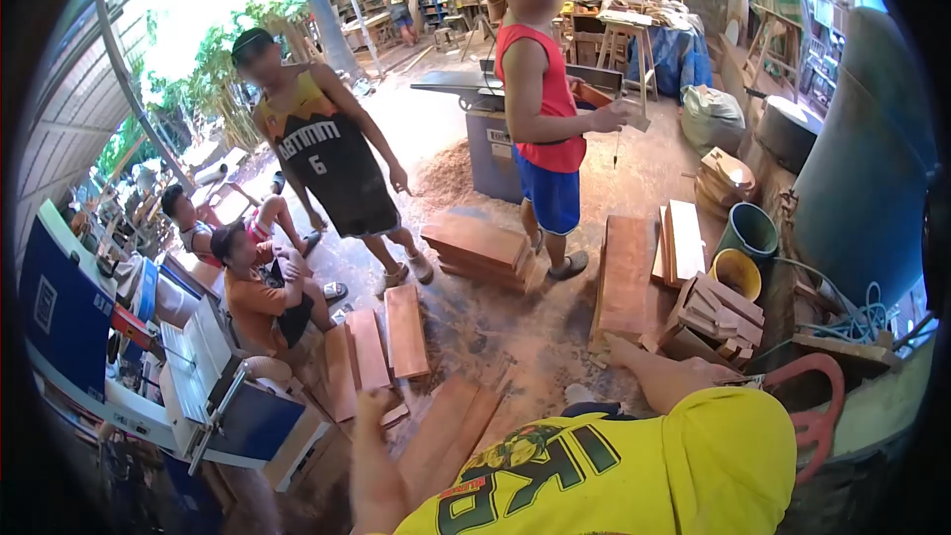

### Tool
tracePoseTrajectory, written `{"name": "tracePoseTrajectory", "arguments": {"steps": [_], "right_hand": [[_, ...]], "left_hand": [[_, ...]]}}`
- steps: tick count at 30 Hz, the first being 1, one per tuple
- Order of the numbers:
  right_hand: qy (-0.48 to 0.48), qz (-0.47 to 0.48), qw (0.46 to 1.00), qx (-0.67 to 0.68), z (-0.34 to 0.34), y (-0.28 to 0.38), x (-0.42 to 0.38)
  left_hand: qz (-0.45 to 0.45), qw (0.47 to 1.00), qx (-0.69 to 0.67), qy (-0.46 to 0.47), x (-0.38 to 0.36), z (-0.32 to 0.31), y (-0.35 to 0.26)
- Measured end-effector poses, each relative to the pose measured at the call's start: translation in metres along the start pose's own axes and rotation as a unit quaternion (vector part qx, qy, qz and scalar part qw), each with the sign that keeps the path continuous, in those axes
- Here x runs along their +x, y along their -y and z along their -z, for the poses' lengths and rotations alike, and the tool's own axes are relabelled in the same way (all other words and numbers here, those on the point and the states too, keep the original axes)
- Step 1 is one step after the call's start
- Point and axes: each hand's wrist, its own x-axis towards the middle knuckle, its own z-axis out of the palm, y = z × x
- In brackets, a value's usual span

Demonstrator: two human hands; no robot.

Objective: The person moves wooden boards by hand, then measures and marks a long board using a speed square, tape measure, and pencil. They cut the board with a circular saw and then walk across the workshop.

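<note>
Wooden planks (626,267), several, two hands (374,404) (621,351), two buckets (750,228) (735,275)

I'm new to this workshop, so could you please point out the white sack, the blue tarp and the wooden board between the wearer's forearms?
White sack (712,120): head view, on its bulging side.
Blue tarp (682,64): head view, on its draped front.
Wooden board (445,433): head view, on its broad face.
</note>
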Motion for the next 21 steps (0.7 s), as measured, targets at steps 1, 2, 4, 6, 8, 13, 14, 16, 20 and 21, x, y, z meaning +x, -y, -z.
{"name": "tracePoseTrajectory", "arguments": {"steps": [1,2,4,6,8,13,14,16,20,21], "right_hand": [[-0.008,0.015,1.000,0.011,0.009,-0.006,0.014],[-0.016,0.030,0.999,0.021,0.018,-0.018,0.029],[0.012,0.040,0.999,-0.020,0.006,-0.068,0.080],[0.042,0.053,0.996,-0.063,0.013,-0.097,0.095],[0.072,-0.041,0.996,-0.024,0.071,-0.069,0.056],[0.099,0.014,0.993,-0.066,0.050,-0.158,0.094],[0.112,0.064,0.988,-0.086,0.048,-0.169,0.102],[0.127,0.034,0.986,-0.103,0.063,-0.173,0.107],[0.162,0.020,0.976,-0.144,0.067,-0.185,0.164],[0.122,0.042,0.985,-0.119,0.052,-0.190,0.188]], "left_hand": [[-0.032,0.998,0.049,0.018,0.021,0.024,-0.036],[-0.093,0.981,0.155,0.073,0.041,0.038,-0.060],[-0.192,0.906,0.321,0.196,0.057,0.048,-0.097],[-0.168,0.901,0.322,0.237,0.045,0.026,-0.123],[-0.105,0.931,0.269,0.223,0.016,-0.023,-0.146],[0.031,0.974,0.053,0.220,-0.052,-0.186,-0.019],[0.048,0.974,0.050,0.215,-0.079,-0.189,-0.030],[0.107,0.979,0.096,0.145,-0.139,-0.190,-0.072],[0.183,0.962,0.058,0.196,-0.184,-0.171,-0.060],[0.189,0.963,0.055,0.183,-0.188,-0.168,-0.060]]}}
